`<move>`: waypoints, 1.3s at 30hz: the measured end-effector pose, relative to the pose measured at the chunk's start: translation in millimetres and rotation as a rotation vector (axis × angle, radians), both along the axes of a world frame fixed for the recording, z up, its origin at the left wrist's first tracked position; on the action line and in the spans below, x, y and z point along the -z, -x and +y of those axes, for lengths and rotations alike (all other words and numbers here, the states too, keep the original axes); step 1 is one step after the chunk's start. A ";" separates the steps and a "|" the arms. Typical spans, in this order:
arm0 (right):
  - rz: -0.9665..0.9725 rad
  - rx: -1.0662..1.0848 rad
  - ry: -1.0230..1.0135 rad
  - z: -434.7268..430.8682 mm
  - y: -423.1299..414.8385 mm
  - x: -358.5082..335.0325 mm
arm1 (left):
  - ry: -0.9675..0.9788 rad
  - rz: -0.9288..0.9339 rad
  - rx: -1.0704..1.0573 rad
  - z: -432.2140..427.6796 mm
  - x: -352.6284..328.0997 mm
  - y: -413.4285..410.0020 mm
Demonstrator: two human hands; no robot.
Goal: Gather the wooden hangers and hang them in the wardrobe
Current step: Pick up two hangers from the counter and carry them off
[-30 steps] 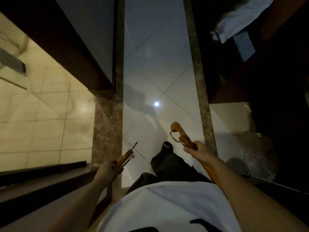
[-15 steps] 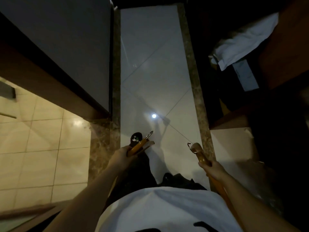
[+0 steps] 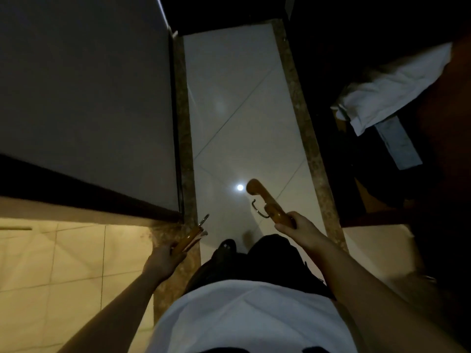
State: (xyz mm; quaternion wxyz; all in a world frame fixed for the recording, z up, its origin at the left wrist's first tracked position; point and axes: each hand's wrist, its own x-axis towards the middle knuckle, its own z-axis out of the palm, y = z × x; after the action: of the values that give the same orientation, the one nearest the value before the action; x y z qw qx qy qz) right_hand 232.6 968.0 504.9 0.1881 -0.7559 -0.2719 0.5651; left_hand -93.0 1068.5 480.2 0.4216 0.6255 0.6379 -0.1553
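While the person walks along the white tiled floor (image 3: 244, 98), the view has swung since half a second ago: the lit yellow tiles (image 3: 63, 263) fill less of the left and the dark door panel (image 3: 84, 98) fills more. Left hand (image 3: 163, 261) is clenched around a wooden hanger (image 3: 190, 239), its metal hook pointing forward over the marble strip (image 3: 184, 149). Right hand (image 3: 297, 228) grips a second wooden hanger (image 3: 265, 200), which now sits higher and nearer the floor's light spot (image 3: 239, 187). White cloth (image 3: 387, 87) lies right, possibly a pillow in the gloom.
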 end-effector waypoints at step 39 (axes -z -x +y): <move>-0.327 0.923 0.076 265.9 -454.3 -26.7 | -0.135 -0.280 0.969 464.9 -36.7 -654.7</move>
State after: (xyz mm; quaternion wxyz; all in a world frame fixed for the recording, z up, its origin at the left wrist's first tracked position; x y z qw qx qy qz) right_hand 686.9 1233.9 531.6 0.3459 -0.8826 0.0864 0.3064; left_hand 561.7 1533.5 516.8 0.3411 0.8902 0.2205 -0.2063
